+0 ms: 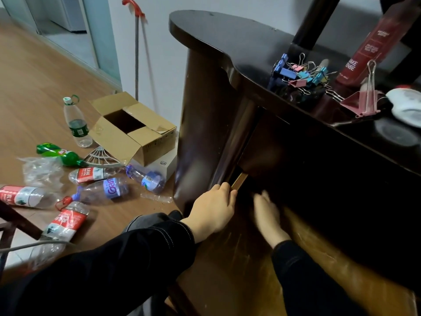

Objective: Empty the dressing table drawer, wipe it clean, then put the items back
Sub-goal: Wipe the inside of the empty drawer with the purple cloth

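black sleeves reach toward the dark desk (pixel 227 39). left hand (pixel 213 210) curls its grip over the left edge of the pulled-out drawer (pixel 255 254), beside the brass rail (pixel 239 180). right hand (pixel 268 215) is blurred inside the drawer; its grip cannot be judged. on the desk top: binder clips (pixel 300 73), red bottle (pixel 369 44), white cloth (pixel 405 106). empty bottles (pixel 102 190) and cardboard box (pixel 134 128) lie on the floor.

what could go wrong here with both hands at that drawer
The left hand grips the drawer's left edge beside the side panel, so its fingers could get pinched if the drawer slides. The binder clips and the pink clip sit near the tabletop's front edge; a jolt could knock them down onto the blurred right hand.
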The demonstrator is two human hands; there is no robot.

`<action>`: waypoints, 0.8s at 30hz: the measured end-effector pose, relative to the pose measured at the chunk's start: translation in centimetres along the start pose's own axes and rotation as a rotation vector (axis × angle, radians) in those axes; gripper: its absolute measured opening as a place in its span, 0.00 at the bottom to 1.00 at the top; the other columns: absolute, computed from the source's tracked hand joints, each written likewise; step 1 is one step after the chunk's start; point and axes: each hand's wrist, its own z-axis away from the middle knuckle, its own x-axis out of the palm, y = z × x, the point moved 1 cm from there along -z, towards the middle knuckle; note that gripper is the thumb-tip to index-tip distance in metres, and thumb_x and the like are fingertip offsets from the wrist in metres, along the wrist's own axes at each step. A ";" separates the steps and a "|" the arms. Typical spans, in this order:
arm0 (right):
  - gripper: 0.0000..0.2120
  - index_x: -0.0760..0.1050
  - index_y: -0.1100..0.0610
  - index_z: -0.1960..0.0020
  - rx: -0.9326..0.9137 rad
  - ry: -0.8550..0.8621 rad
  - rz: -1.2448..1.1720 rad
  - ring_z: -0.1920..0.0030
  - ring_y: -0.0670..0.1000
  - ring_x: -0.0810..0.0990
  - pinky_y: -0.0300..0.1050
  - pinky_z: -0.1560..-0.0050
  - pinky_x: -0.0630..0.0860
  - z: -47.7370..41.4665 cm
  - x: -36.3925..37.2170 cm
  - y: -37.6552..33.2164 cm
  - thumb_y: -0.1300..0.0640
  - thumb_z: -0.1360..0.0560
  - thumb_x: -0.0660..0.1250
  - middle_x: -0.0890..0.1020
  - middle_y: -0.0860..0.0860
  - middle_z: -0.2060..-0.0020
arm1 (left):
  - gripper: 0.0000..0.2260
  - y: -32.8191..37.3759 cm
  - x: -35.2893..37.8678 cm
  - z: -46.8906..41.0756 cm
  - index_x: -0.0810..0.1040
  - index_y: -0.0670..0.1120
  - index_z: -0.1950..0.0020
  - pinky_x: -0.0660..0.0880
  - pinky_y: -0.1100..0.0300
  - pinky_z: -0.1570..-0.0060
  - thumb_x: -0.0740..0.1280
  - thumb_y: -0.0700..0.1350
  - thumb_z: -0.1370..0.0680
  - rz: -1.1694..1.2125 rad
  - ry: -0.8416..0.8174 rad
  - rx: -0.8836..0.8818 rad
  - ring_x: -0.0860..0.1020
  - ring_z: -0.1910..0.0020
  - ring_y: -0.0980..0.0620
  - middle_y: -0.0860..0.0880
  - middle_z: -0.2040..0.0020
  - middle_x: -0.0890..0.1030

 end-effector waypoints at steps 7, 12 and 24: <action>0.24 0.65 0.56 0.22 0.038 0.048 -0.117 0.28 0.59 0.72 0.53 0.33 0.70 -1.2 -1.4 0.9 0.64 0.18 0.61 0.71 0.57 0.26 | 0.13 0.1 -0.1 0.0 0.67 0.49 0.50 0.66 0.54 0.57 0.51 0.56 0.15 -0.031 0.002 0.007 0.78 0.53 0.42 0.50 0.54 0.73; 0.21 0.68 0.52 0.25 -0.007 0.027 -0.057 0.35 0.63 0.75 0.55 0.38 0.73 0.9 -0.2 -0.9 0.56 0.18 0.60 0.73 0.61 0.31 | 0.10 0.5 0.0 -0.9 0.65 0.47 0.49 0.66 0.53 0.57 0.52 0.53 0.16 -0.107 -0.036 0.061 0.79 0.53 0.39 0.45 0.47 0.77; 0.22 0.66 0.52 0.23 0.025 0.107 -0.060 0.30 0.59 0.73 0.52 0.35 0.72 0.8 -1.8 0.8 0.58 0.17 0.61 0.73 0.56 0.28 | 0.13 0.5 0.0 -1.0 0.66 0.50 0.52 0.66 0.53 0.56 0.51 0.57 0.16 -0.053 0.022 -0.009 0.78 0.54 0.42 0.48 0.53 0.76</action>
